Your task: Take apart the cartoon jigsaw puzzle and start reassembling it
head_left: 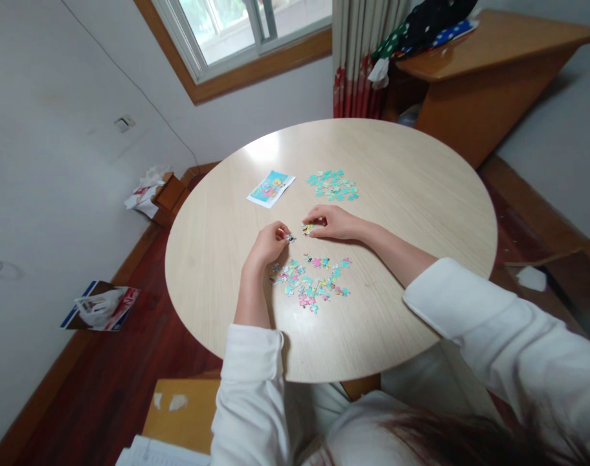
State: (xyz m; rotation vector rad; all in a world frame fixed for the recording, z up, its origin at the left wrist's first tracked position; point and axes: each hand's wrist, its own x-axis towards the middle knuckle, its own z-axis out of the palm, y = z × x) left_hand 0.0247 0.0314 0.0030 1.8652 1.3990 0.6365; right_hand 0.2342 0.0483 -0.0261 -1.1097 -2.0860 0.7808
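Between the thumb and fingers of my left hand is a small dark-and-white puzzle piece. My right hand is closed around a few yellowish joined puzzle pieces on the tabletop, just to the right of the left hand's piece, with a small gap between. Nearer to me lies a loose spread of pink, teal and yellow puzzle pieces. Beyond my right hand is a second pile of mostly teal puzzle pieces. A reference picture card with a colourful cartoon print lies to the left of that pile.
Everything lies on a round pale wooden table. A wooden desk with cloths on it stands at the back right, near a curtain. A cardboard box with papers is at the lower left.
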